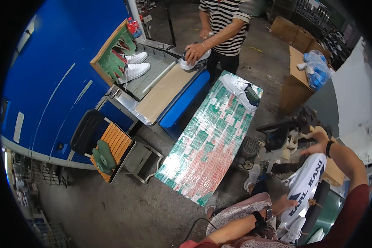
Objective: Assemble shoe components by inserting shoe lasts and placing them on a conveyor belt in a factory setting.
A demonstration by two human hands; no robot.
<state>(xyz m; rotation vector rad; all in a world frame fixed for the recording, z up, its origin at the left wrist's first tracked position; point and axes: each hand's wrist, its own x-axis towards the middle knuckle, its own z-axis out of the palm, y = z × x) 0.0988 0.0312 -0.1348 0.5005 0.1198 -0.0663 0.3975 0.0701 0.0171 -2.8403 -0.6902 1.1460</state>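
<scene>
A long white shoe (309, 186), its sole with large dark lettering turned up, lies slantwise at the lower right. My left hand (283, 204) grips it near its lower end, the fingers reaching over the edge. Beside its upper end, my right hand (319, 140) has thumb and fingers apart, close to a dark machine (295, 128); whether it touches the shoe I cannot tell. More white shoes (294, 229) rest below my left hand. Ahead, a white sneaker (240, 90) with a dark green insert stands at the far end of a plastic-wrapped table (194, 165).
Across from me, a person in a striped shirt (229, 27) handles a shoe (190, 62) at a conveyor (165, 95). Two white sneakers (135, 71) sit by its torn green curtain. Green shoe-shaped pieces (105, 156) lie on a slatted chair (116, 138). Cardboard boxes (293, 82) stand at right.
</scene>
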